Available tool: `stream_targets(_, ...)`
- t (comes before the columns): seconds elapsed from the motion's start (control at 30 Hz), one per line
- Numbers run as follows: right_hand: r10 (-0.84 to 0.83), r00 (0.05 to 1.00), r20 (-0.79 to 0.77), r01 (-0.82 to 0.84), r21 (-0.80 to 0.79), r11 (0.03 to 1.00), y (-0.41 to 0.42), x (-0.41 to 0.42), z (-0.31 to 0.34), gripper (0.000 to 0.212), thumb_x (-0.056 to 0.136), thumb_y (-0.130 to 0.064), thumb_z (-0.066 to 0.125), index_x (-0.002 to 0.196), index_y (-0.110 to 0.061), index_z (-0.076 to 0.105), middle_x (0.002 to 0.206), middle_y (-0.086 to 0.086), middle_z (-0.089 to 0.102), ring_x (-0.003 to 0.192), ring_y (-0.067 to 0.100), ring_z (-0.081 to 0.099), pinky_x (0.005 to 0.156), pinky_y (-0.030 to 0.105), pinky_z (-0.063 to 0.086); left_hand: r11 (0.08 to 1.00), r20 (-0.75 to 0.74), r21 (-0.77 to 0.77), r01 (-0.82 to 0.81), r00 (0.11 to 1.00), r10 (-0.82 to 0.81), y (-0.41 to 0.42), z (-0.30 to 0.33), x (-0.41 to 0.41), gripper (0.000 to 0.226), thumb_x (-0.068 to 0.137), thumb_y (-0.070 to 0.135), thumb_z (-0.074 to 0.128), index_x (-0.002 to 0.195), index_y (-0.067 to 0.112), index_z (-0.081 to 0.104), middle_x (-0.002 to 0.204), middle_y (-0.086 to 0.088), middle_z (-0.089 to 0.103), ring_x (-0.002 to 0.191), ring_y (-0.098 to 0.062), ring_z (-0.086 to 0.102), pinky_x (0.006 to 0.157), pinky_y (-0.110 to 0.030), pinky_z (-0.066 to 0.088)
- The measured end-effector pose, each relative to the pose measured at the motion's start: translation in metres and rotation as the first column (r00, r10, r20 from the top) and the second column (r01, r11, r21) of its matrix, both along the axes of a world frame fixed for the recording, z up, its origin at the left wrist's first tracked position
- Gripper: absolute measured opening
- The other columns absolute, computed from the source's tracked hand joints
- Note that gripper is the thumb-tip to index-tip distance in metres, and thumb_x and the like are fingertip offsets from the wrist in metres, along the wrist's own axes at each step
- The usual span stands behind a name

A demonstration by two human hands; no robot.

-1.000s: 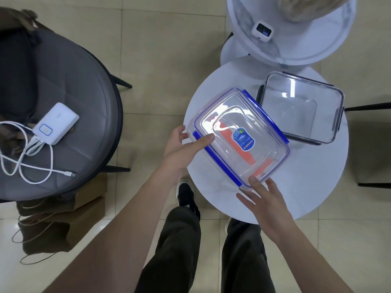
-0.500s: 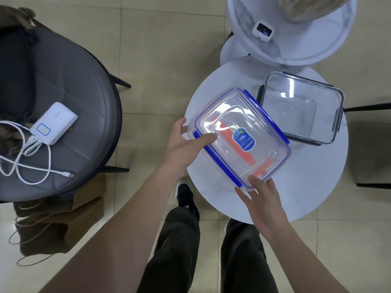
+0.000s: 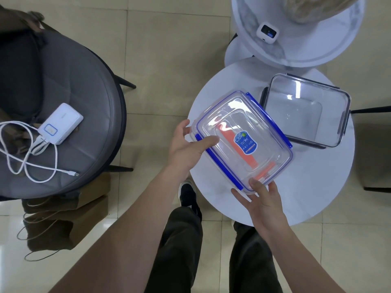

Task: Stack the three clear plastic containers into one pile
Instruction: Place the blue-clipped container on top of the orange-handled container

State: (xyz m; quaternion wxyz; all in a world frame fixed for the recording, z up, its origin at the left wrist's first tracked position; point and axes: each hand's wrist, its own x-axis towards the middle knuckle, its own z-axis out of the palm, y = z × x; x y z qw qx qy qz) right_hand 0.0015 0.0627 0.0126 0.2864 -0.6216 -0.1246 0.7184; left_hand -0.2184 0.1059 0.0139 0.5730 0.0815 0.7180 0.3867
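A clear container with blue clips (image 3: 237,132) and a blue label is held at a slant over the left half of the round white table (image 3: 330,187). Orange parts show through it, apparently from another container underneath; I cannot tell more. My left hand (image 3: 186,146) grips its near-left corner, thumb on the lid. My right hand (image 3: 262,199) holds its near-right end from below. A clear container with dark grey clips (image 3: 304,111) rests on the table to the right, its left edge close to the blue-clipped one.
A taller white marble table (image 3: 300,49) with a small white device (image 3: 267,32) stands behind. A grey round chair (image 3: 74,70) at left carries a white power bank (image 3: 61,123) and cable. My legs and a black shoe are below the table edge.
My right hand has closed in on the near-right end of the blue-clipped container and now grips it. The container has barely shifted; my left hand keeps its hold.
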Motion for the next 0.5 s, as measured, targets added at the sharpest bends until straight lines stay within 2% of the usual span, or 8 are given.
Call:
stream_targets(0.1,0.011,1.0,0.013,-0.011,0.0,1.0,0.002,0.003,-0.001,0.101,0.051,-0.043,0.096,0.139,-0.03,0.048,0.13,0.003,0.065,0.122,0.024,0.065,0.091,0.051,0.058,1.0,-0.014,0.001,-0.022,1.0,0.022,0.001,0.001,0.002,0.093,0.061,0.03,0.092,0.142,0.028,0.046,0.135,0.01,0.058,0.111,-0.016,0.065,0.066,-0.022,0.05)
stream_targets(0.2,0.034,0.999,0.028,-0.034,0.007,0.999,0.002,0.004,-0.001,0.101,0.049,-0.045,0.095,0.138,-0.03,0.049,0.127,0.001,0.067,0.121,0.022,0.065,0.093,0.051,0.057,0.999,-0.002,0.0,-0.04,0.999,0.04,0.001,0.005,0.003,0.088,0.066,0.023,0.091,0.142,0.027,0.045,0.129,0.011,0.058,0.098,-0.009,0.066,0.051,-0.012,0.05)
stream_targets(0.33,0.068,0.997,0.02,-0.069,0.033,0.997,0.003,0.007,-0.001,0.086,0.063,-0.038,0.087,0.139,-0.029,0.047,0.123,-0.002,0.069,0.12,0.021,0.066,0.092,0.047,0.058,0.999,-0.005,-0.001,-0.038,0.999,0.038,0.002,0.01,0.003,0.089,0.066,0.021,0.092,0.141,0.026,0.044,0.126,0.01,0.061,0.093,-0.008,0.067,0.048,-0.012,0.05)
stream_targets(0.43,0.101,0.995,-0.005,-0.1,0.034,0.994,0.005,0.009,0.001,0.111,0.045,-0.047,0.097,0.141,-0.027,0.046,0.125,0.002,0.069,0.119,0.021,0.067,0.096,0.05,0.055,0.998,0.01,0.0,-0.063,0.998,0.063,-0.001,0.011,0.002,0.084,0.066,0.014,0.091,0.137,0.022,0.048,0.123,0.008,0.064,0.088,-0.007,0.069,0.05,-0.014,0.053)
stream_targets(0.5,0.122,0.992,-0.013,-0.122,0.043,0.992,0.006,0.011,0.004,0.115,0.041,-0.048,0.098,0.141,-0.026,0.046,0.124,0.003,0.07,0.118,0.022,0.067,0.098,0.052,0.053,0.997,0.002,0.007,-0.078,0.997,0.078,-0.006,0.011,0.002,0.084,0.065,0.014,0.092,0.137,0.022,0.049,0.125,0.007,0.064,0.093,-0.008,0.07,0.054,-0.017,0.055)
